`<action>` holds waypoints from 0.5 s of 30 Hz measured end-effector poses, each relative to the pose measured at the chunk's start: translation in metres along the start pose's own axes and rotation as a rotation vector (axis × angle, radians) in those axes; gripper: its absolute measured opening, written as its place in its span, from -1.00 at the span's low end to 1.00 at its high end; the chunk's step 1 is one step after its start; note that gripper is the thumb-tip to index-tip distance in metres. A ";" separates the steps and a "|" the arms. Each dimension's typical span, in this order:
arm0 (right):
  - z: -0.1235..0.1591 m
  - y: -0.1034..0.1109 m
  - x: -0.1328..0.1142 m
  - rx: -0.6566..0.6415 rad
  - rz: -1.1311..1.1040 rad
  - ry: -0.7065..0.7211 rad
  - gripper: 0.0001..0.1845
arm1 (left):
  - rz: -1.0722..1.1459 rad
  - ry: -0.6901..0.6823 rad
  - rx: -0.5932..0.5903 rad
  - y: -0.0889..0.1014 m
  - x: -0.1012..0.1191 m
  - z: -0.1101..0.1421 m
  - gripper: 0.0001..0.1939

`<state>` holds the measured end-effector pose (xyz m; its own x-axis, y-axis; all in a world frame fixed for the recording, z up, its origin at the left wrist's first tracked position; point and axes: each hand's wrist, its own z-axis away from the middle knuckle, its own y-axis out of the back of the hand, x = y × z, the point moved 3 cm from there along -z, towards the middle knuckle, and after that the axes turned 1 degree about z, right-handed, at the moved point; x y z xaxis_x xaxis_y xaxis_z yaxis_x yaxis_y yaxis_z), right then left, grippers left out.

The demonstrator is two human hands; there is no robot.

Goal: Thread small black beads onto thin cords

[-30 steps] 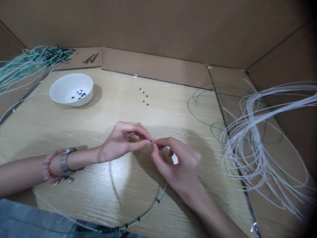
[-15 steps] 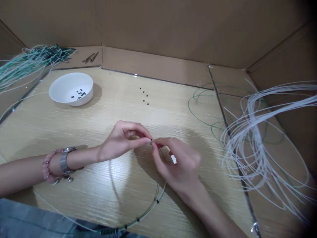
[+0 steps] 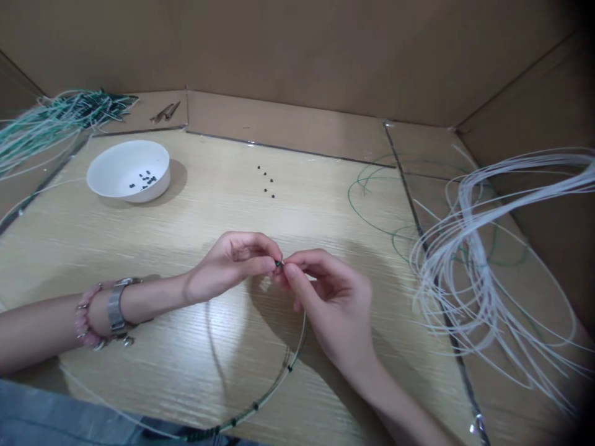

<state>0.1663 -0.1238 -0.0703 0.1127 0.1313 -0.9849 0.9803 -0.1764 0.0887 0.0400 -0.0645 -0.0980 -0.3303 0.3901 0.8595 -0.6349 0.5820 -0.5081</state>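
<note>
Wood-grain tabletop (image 3: 186,229); left hand (image 3: 230,263), right hand (image 3: 330,297) pinched nearly shut, together holding black bead (image 3: 279,263) on thin wire (image 3: 297,341).

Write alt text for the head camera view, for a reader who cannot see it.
The left hand and right hand pinch a tiny black bead on a thin cord over a wooden table. A white bowl of black beads stands at far left, and loose white cords pile up at right.
</note>
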 end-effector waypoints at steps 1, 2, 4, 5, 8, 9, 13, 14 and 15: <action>0.000 0.000 0.000 0.002 0.016 0.008 -0.92 | -0.016 -0.022 0.006 0.000 0.001 0.000 -0.94; 0.001 0.001 -0.001 0.007 0.043 0.024 -0.92 | -0.042 -0.050 0.017 -0.001 0.002 0.001 -0.96; 0.002 0.002 -0.001 0.020 0.113 0.072 -0.90 | -0.116 -0.116 0.046 -0.002 0.005 0.002 -0.97; 0.002 0.003 -0.001 0.028 0.147 0.098 -0.90 | -0.156 -0.143 0.063 -0.002 0.006 0.004 -0.95; 0.002 0.003 0.000 0.040 0.218 0.153 -0.90 | -0.235 -0.189 0.106 -0.002 0.007 0.006 -0.93; 0.002 0.004 0.000 0.035 0.231 0.160 -0.90 | -0.249 -0.192 0.117 -0.002 0.007 0.006 -0.93; 0.000 0.004 0.003 -0.027 0.232 0.155 -0.92 | -0.275 -0.196 0.148 0.000 0.007 0.006 -0.94; 0.000 0.004 0.003 -0.044 0.230 0.150 -0.92 | -0.277 -0.196 0.151 0.000 0.007 0.006 -0.94; -0.001 0.005 0.003 -0.058 0.231 0.147 -0.92 | -0.276 -0.196 0.154 0.001 0.007 0.006 -0.95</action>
<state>0.1712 -0.1234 -0.0728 0.3530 0.2350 -0.9056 0.9328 -0.1631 0.3213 0.0333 -0.0653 -0.0922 -0.2498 0.0809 0.9649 -0.8113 0.5265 -0.2541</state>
